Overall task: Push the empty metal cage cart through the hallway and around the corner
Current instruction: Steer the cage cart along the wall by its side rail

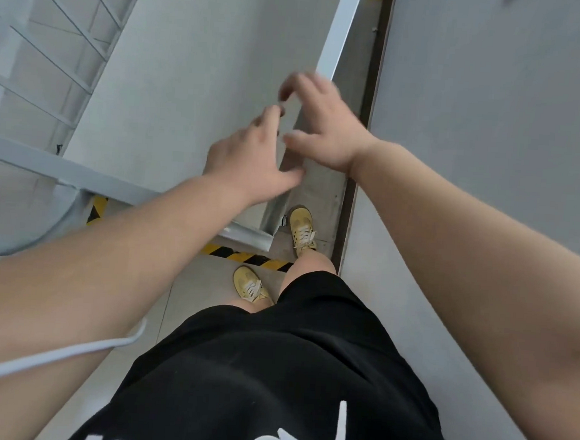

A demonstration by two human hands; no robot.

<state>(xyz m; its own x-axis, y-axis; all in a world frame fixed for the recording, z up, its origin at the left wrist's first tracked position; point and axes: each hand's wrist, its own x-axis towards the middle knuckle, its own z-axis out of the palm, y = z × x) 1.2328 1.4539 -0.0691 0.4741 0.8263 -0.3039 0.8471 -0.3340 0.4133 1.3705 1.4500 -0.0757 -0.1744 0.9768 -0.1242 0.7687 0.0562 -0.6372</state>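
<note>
From the head camera we're looking steeply down, and both bare forearms are reaching forward over the cart [195,75], a grey metal cage with a flat pale panel filling the middle of the view and barred sides curving away at upper left. The left hand [248,155] is stretching out with its palm down, thumb pointing right toward the panel's right-hand edge, its fingers [268,115] spread loosely and gripping nothing. The right hand [322,126] is hovering just beside it, above that same upright edge rail [339,27], fingers curled into a wide arc with the thumb apart, and nothing is sitting inside them. Both hands are smeared by motion blur, so whether any fingertip is actually touching the metal is impossible to tell. The cart is standing directly in front of the person, its lower corner just beside the forward yellow shoe [302,231]; its far end and wheels are cut off or hidden. The other yellow shoe [249,285] is planted behind a yellow and black striped floor line [248,256]. A grey wall [478,112] is running close along the right, leaving only a narrow strip of floor between it and the cart. Black shorts [271,373] with white lettering are filling the bottom, and a pale cable [48,361] is crossing under the left forearm.
</note>
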